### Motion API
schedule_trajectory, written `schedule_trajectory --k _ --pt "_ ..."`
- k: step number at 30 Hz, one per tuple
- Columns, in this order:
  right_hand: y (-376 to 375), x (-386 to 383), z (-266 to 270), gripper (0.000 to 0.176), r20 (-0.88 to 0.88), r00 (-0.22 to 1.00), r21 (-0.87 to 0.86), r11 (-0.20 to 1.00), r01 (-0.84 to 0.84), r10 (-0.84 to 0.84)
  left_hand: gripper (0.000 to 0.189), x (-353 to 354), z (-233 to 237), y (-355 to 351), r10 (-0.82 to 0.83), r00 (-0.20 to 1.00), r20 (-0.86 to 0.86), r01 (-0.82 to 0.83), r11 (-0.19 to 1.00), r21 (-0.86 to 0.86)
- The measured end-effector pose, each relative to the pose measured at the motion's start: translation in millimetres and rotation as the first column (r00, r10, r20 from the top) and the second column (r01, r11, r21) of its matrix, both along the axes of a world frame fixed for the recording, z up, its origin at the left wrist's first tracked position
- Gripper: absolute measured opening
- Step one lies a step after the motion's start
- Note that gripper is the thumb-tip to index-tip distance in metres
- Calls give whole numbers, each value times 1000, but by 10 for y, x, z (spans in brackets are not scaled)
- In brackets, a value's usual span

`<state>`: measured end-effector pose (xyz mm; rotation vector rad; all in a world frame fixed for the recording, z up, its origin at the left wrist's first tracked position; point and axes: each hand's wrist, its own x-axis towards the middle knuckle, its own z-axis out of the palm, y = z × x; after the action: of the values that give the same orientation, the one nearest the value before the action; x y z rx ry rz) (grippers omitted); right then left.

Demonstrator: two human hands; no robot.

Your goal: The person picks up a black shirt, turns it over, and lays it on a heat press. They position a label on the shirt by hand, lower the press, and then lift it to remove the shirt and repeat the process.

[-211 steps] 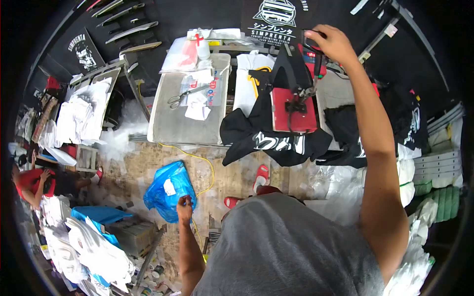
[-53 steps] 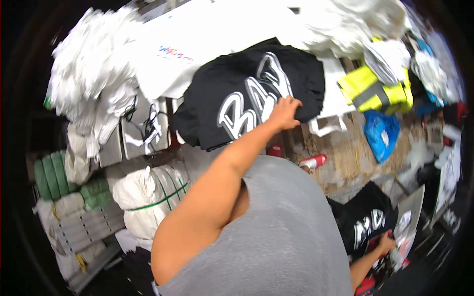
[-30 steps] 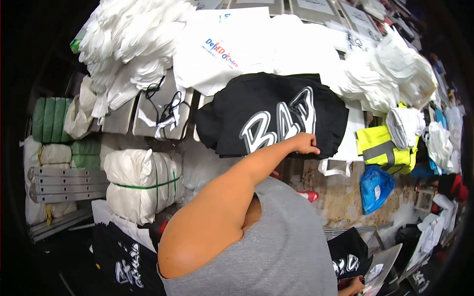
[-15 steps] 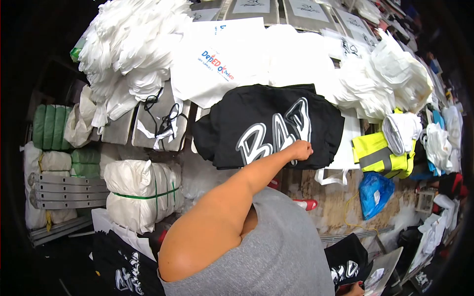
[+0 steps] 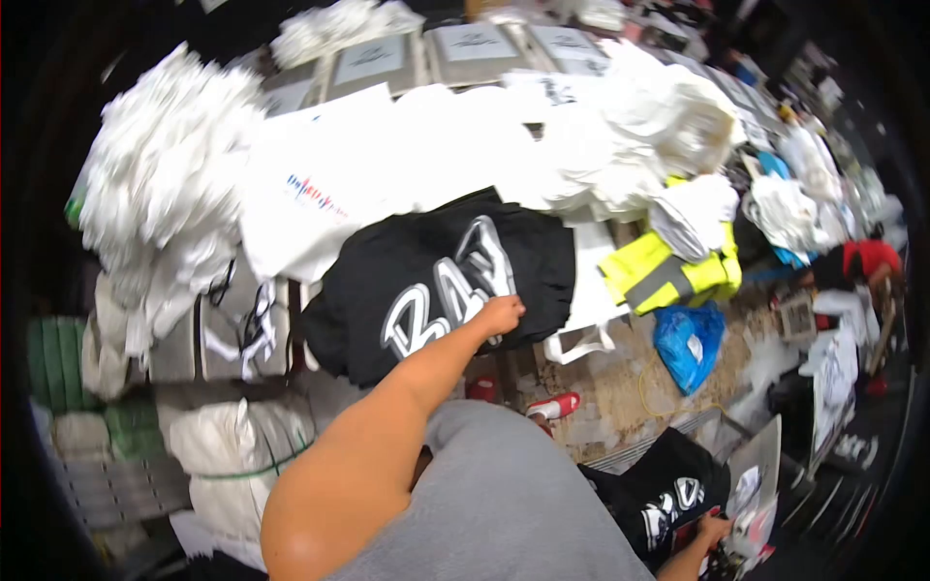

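A pile of folded black shirts (image 5: 436, 281) with large white-and-grey lettering lies at the front of the worktable. My left hand (image 5: 501, 314) rests on the lettering near the pile's lower edge. Its fingers are curled together against the top black shirt. At the lower right, another black shirt (image 5: 668, 489) with white print lies low down against a grey board (image 5: 760, 479). My right hand (image 5: 715, 528) is at the edge of that shirt with its fingers curled. Blur hides what those fingers hold.
White bags with printing (image 5: 300, 174) and a tall white fabric heap (image 5: 170, 165) cover the table's left. To the right lie a yellow reflective vest (image 5: 678, 276) and a blue plastic bag (image 5: 690, 344). A tied white bale (image 5: 237, 450) stands lower left. Another person (image 5: 862, 261) is far right.
The view has swung right, so the table shifts left and the right-hand side shows more. My left hand stays on the black pile. My right hand and the lower-right shirt have come further into view.
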<state>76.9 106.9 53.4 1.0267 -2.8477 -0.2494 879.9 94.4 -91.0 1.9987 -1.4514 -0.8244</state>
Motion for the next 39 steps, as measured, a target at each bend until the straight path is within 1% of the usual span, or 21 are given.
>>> schedule_trajectory --k 1,2,4,7,9,10,12,15,20,22,23,25,27,30,31,32,33,34,35,38,39 --pt "93 408 209 95 -4 996 -133 987 -90 91 20 52 -18 -21 -32 999 12 32 999 21" --pt "87 603 395 91 82 996 -72 997 -20 26 20 70 23 -33 2 999 -43 1 998 64" --pt "90 238 42 84 -93 995 -135 989 -51 38 20 49 242 -2 131 961 -245 -89 981 172" --pt "56 233 149 80 41 999 -23 1000 6 -5 22 11 208 -9 219 926 -308 -161 966 203" --pt "106 -505 -521 81 -189 963 -191 955 -228 192 27 -18 354 -19 183 946 -268 -131 971 199" --pt "76 184 65 88 52 998 -122 992 -13 19 28 18 285 -48 159 956 -245 -107 971 212" --pt "90 139 1 88 20 1000 -151 989 7 -4 30 64 157 -60 137 958 -250 -83 973 214" --pt "75 344 157 69 34 999 -163 986 46 -41 35 12 303 -54 152 971 -184 -111 970 217" --pt "90 410 216 70 55 997 -134 989 57 -50 40 -104 368 21 227 956 -186 -185 958 218" --pt "34 365 217 70 68 997 -141 989 50 -41 32 -200 456 -11 142 845 -515 -126 990 65" --pt "81 347 183 70 84 996 -137 989 54 -43 32 -231 499 -59 127 848 -514 -112 992 61" --pt "91 295 122 68 57 998 -152 987 49 -41 33 -534 1488 -98 -38 631 -775 90 996 25" --pt "52 377 239 67 117 989 -122 987 106 -92 36 -845 2619 -58 -323 461 -827 305 932 -194" --pt "55 422 250 68 61 995 -104 990 90 -84 63 -1172 4256 173 -702 189 -687 584 643 -496" --pt "58 491 313 69 49 995 -104 991 86 -81 70 -1305 4343 185 -789 -67 -611 515 497 -698" --pt "39 573 381 71 56 994 -96 990 100 -95 63 -1515 4501 434 -594 -303 -745 367 648 -667" --pt "39 639 435 74 65 992 -85 990 113 -108 47 -1781 4908 744 -373 -209 -904 -54 927 -371" --pt "26 554 412 80 77 992 -56 993 105 -100 47 -1807 4869 611 -383 -455 -804 300 784 -544" --pt "48 536 394 87 93 991 -25 995 96 -93 47 -1854 4816 608 -330 -518 -789 389 730 -561" --pt "80 607 411 83 54 997 -111 992 58 -53 47 -1989 4740 648 -189 -607 -772 442 727 -526" --pt "82 684 500 80 77 995 -40 997 66 -63 47 -2009 4719 635 -158 -609 -777 463 725 -510"
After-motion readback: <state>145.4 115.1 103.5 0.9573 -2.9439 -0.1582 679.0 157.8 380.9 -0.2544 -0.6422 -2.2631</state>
